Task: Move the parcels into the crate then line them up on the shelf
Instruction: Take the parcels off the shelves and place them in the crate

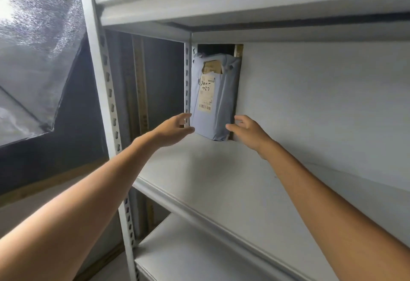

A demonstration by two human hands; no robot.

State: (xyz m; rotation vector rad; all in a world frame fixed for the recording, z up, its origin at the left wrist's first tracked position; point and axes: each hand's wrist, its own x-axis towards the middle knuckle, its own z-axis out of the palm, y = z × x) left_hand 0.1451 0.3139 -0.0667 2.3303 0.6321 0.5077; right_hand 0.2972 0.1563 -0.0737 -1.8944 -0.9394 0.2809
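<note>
At the far left corner of the shelf a grey-blue parcel stood upright, its paper label with handwriting facing out and its back against the rear of the rack. The left hand was just beside the parcel's lower left edge, fingers spread apart and not clamped on it. The right hand was by the lower right edge, fingers loosely curled and apart; whether they touched the wrapping was unclear. A slotted metal post rose on the left, plastic sheeting beyond it.
</note>
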